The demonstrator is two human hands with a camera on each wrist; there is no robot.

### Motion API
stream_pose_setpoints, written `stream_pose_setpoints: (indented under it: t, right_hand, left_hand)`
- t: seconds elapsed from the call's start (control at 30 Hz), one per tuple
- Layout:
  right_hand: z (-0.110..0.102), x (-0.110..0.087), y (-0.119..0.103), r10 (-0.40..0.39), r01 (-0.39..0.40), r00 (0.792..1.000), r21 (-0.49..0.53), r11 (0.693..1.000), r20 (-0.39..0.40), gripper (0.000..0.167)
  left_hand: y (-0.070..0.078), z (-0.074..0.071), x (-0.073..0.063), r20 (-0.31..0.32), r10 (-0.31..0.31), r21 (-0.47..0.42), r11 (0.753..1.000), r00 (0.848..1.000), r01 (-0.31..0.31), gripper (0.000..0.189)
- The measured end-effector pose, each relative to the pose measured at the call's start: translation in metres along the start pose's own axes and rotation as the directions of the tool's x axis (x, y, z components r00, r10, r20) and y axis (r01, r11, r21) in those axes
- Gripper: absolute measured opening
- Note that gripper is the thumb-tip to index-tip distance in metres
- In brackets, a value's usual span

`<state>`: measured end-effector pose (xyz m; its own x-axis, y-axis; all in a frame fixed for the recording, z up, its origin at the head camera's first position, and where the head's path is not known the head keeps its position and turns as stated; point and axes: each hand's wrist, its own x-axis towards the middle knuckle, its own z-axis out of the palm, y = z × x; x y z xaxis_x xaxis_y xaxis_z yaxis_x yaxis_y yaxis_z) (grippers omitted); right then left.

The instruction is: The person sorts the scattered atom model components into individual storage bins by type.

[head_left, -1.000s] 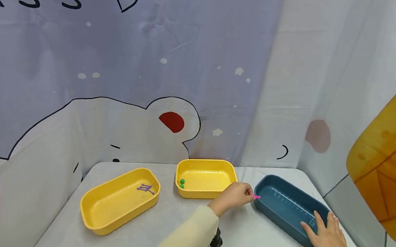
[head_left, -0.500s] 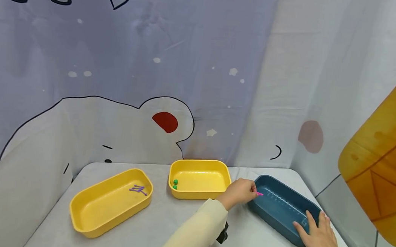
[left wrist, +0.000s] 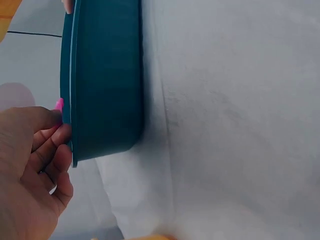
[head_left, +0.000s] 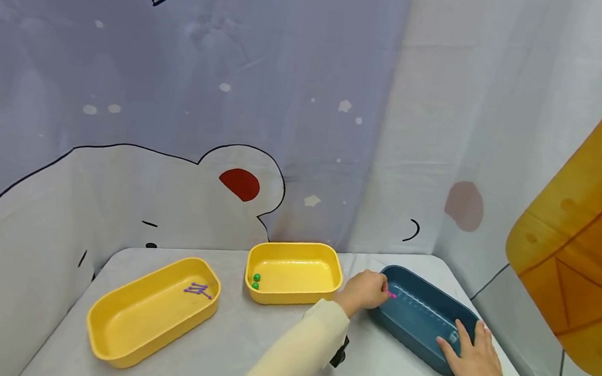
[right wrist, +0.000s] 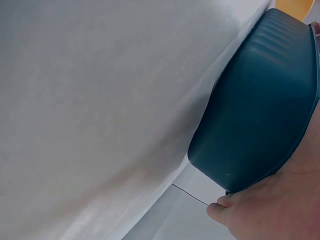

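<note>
My left hand (head_left: 364,291) pinches a small pink stick (head_left: 392,295) between thumb and fingertips at the left end of the dark blue tray (head_left: 408,336). In the left wrist view the stick's pink tip (left wrist: 59,104) pokes out past the fingers, right by the tray's rim; the rest is hidden in the grip. At the tray's near right end rests my right hand (head_left: 478,364), its fingers spread and extended over the rim. From the right wrist, part of that hand (right wrist: 272,210) shows against the tray's outer wall (right wrist: 260,110).
A yellow tray (head_left: 131,341) on the left holds several purple sticks (head_left: 198,290) with knobbed ends. Behind, in the middle, another yellow tray (head_left: 294,297) contains two green balls (head_left: 256,282). All stand on a white-covered table (head_left: 218,350), with printed curtains (head_left: 325,126) around it.
The left hand has moved a little toward the blue tray, bringing the pink stick over its left end. The head view has swung slightly right. The right hand stays on the tray.
</note>
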<state>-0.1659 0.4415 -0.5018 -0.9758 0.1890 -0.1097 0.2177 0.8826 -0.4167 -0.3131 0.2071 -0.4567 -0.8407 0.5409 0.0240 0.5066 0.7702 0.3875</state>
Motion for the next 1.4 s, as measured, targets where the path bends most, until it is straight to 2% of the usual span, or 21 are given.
stream_pose_setpoints:
  t: [0.23,0.43,0.53,0.6,0.8,0.9,1.13,1.4]
  right_hand:
    - [0.004,-0.002,-0.008,-0.01,0.01,1.0,-0.014,1.0,-0.011,0.101]
    - [0.01,-0.001,-0.016,-0.015,0.015,1.0,-0.015,1.0,0.002,0.1]
    - [0.013,0.001,-0.02,-0.013,0.013,1.0,-0.02,1.0,0.004,0.101]
    - [0.013,0.002,-0.02,-0.013,0.013,1.0,-0.023,1.0,0.009,0.101]
    - [0.008,0.001,-0.02,-0.026,0.026,1.0,-0.027,0.999,0.013,0.101]
    - [0.005,0.0,-0.017,-0.027,0.027,0.999,-0.023,0.999,0.019,0.101]
    - [0.001,0.0,-0.006,-0.013,0.013,1.0,-0.009,1.0,0.022,0.104]
    - [0.001,0.001,0.002,0.007,-0.007,0.999,-0.009,1.0,0.045,0.106]
  left_hand:
    - [0.002,-0.004,0.002,-0.061,0.031,0.045,0.999,0.998,-0.028,0.023]
    - [0.001,-0.005,0.001,-0.072,0.006,0.059,0.998,0.997,-0.001,0.02]
    - [0.0,-0.006,0.001,-0.085,-0.021,0.047,0.999,0.996,0.026,0.012]
    - [-0.001,-0.006,0.001,-0.084,-0.031,0.032,0.999,0.996,0.034,0.016]
    - [-0.004,-0.016,-0.004,-0.08,-0.007,-0.011,1.0,0.997,0.006,0.026]
    - [-0.004,-0.024,-0.011,-0.07,0.028,-0.025,0.999,0.997,-0.03,0.025]
    - [-0.005,-0.044,-0.035,-0.038,0.143,0.032,0.989,0.989,-0.142,0.03]
    - [-0.027,-0.048,-0.067,-0.006,0.185,0.041,0.982,0.983,-0.185,0.032]
